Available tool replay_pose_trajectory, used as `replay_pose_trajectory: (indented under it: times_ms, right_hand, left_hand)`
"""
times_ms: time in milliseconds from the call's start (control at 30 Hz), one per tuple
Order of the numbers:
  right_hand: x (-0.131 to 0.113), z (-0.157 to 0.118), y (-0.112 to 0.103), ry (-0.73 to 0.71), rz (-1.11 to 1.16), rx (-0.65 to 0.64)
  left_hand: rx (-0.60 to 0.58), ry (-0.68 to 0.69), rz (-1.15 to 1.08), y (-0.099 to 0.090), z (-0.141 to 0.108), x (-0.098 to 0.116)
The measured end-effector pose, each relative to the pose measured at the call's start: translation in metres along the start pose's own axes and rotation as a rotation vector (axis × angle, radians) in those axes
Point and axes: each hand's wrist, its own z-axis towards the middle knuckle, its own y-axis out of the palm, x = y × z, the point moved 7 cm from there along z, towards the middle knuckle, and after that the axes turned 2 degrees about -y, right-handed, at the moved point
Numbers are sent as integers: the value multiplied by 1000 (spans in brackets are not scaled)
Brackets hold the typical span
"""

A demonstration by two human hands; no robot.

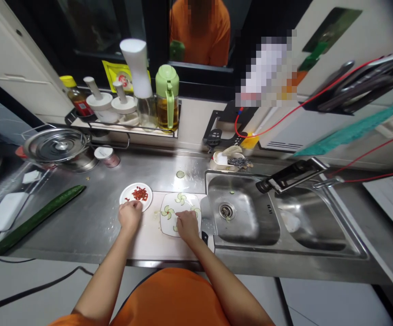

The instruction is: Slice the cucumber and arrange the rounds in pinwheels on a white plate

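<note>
My left hand is closed at the lower left rim of a small white plate holding chopped red pieces; whether anything is in its fingers is hidden. Over the right part of a square white plate, my right hand has its fingertips bent together near the middle, and what they hold, if anything, is too small to make out. Thin green slices lie in curved groups on the square plate. Both plates rest on or against a pale cutting board.
A double sink is right of the board, with a knife blade between them. One slice lies behind the board. A long cucumber and a lidded pot are at left. Bottles and jars line a rear rack.
</note>
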Motion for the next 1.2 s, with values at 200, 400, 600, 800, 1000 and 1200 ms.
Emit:
replay_pose_trajectory:
  times_ms: [200,400,600,800,1000,1200]
  right_hand:
    - [15,2,-6,44,-28,18]
    - [20,11,-19,57,-38,72]
    - [22,21,-25,86,-77,64]
    - [21,29,-26,69,-71,69]
    - [21,38,-19,65,-111,45]
    - [23,43,-14,83,-111,36]
  left_hand:
    - [24,285,-218,-1,-17,51]
    - [-103,636,-343,15,-26,135]
    - [-212,814,-295,36,-29,171]
    - [-209,846,-285,44,-31,172]
    - [-207,869,-254,47,-33,173]
    - [-197,869,-246,49,-33,173]
